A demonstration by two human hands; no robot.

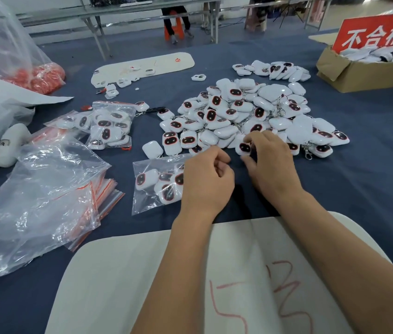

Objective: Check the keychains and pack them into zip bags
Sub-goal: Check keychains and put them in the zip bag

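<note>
White plastic keychains [251,112], each with a dark oval face ringed in red and a metal clasp, lie heaped on the blue worktop [371,145] ahead of me and a little to the right. My right hand [270,162] sits at the near edge of that heap, fingers and thumb pinched on one keychain [245,148], dark face up, at the heap's near fringe. My left hand [206,182] is loosely curled with nothing in it that I can see, resting over the right end of a part-filled zip bag [157,186] that lies flat just left of centre with several pieces already inside. The relation that matters: the held piece lies just up and to the right of the left hand, and the bag lies to the left of both, its long side running left to right; I cannot tell which edge carries the opening. The right hand is nearer the stock, the left nearer the bag. Also present: a filled bag [111,126] farther left, a stack of spare zip bags [99,194] near left, a cardboard box [359,71] with a red sign far right.
</note>
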